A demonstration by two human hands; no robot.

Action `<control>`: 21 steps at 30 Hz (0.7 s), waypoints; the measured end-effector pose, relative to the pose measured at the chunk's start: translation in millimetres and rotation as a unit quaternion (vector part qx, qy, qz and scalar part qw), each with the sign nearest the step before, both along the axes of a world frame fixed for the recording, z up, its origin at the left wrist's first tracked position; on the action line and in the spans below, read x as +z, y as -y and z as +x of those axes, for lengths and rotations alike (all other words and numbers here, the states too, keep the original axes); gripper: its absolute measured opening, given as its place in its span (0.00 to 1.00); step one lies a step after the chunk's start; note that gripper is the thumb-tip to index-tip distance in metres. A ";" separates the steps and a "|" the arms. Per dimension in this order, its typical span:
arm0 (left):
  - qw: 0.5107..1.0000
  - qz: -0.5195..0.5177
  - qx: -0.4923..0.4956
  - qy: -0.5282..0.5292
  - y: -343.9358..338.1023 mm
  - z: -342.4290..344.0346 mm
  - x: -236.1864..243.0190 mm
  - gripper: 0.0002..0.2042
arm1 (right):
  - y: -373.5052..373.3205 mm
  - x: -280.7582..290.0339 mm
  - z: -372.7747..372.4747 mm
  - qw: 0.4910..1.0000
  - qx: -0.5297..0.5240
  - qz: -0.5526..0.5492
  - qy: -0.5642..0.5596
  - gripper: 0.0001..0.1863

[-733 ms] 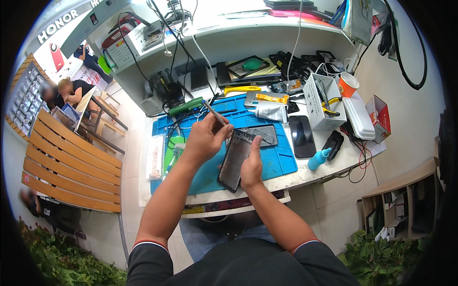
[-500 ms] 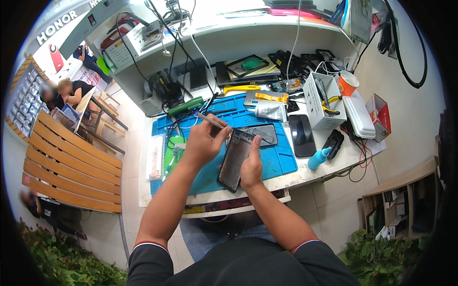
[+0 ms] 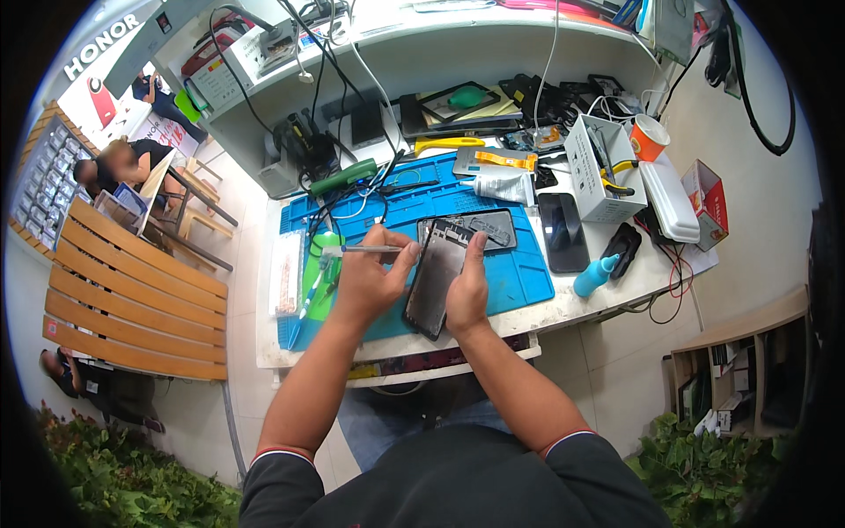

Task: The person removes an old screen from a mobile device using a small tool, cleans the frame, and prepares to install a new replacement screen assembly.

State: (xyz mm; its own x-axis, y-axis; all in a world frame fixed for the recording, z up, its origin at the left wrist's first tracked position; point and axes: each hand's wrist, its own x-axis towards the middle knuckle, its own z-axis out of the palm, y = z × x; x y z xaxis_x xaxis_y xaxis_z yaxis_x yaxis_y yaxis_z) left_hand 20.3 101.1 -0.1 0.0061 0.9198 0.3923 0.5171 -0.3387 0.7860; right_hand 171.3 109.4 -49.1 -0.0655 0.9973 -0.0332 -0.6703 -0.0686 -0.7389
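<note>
My right hand (image 3: 467, 286) grips a dark phone frame (image 3: 437, 277) by its right edge, the thumb lying along that side. Its grey, bare inner face is turned up and it is tilted above the blue work mat (image 3: 519, 283). Close to its upper left edge, my left hand (image 3: 371, 275) pinches a slim, pale pen-shaped tool (image 3: 370, 249), pointing left; I cannot make out its exact kind. Just behind the frame, another opened phone part (image 3: 493, 231) lies on the mat, partly covered. A green sheet (image 3: 324, 286) with small tools is left of my left hand.
At the mat's back are a green-handled tool (image 3: 343, 178), a white tube (image 3: 502, 187) and a yellow cutter (image 3: 449, 143). To the right are a black phone (image 3: 562, 231), a blue bottle (image 3: 596, 276) and a white box (image 3: 600, 176) of pliers. Cables hang from the shelf (image 3: 422, 42).
The tool in my left hand has swung from slanting up and away to lying nearly level, pointing left. My left hand has turned and lowered slightly; my right hand still holds the frame.
</note>
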 end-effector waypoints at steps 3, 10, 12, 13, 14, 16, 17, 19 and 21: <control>1.000 0.009 0.006 -0.010 10.9 0.5 -0.2 0.10 | 1.9 2.8 0.4 1.000 0.009 -0.002 -0.014 0.42; 0.999 -0.026 0.000 0.042 34.5 -6.3 -11.8 0.08 | 0.9 0.9 1.9 1.000 0.013 -0.014 0.011 0.43; 0.999 -0.031 0.002 0.031 40.8 -9.6 -16.3 0.07 | 2.6 4.6 0.6 1.000 -0.008 -0.017 0.014 0.43; 0.999 -0.040 0.004 0.035 44.5 -10.7 -17.6 0.07 | 3.4 6.8 0.0 1.000 -0.019 -0.019 0.016 0.43; 0.998 -0.049 0.005 0.040 49.1 -11.4 -18.6 0.07 | 2.2 -1.1 1.1 0.999 -0.013 -0.005 0.030 0.44; 0.997 -0.056 0.002 0.055 56.4 -12.9 -20.3 0.07 | 2.3 -0.8 3.2 1.000 0.002 -0.006 0.026 0.44; 0.996 -0.056 -0.003 0.065 59.9 -13.6 -22.0 0.07 | 2.8 0.3 3.3 1.000 0.009 -0.007 0.024 0.43; 0.995 -0.058 -0.005 0.075 66.2 -14.8 -25.0 0.07 | 6.1 9.5 2.6 0.999 0.032 -0.018 -0.012 0.44; 0.995 -0.062 -0.002 0.073 71.8 -16.2 -27.5 0.07 | 7.1 12.7 2.6 0.998 0.051 -0.019 -0.025 0.45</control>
State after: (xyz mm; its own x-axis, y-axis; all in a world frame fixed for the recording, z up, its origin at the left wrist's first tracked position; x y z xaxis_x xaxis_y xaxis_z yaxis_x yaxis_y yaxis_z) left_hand 4.1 29.3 -27.5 -0.0395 0.9614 0.2721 0.3934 -0.2354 0.8887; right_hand 173.9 102.3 -36.4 -0.1687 0.9835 -0.0647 -0.6947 -0.1652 -0.7001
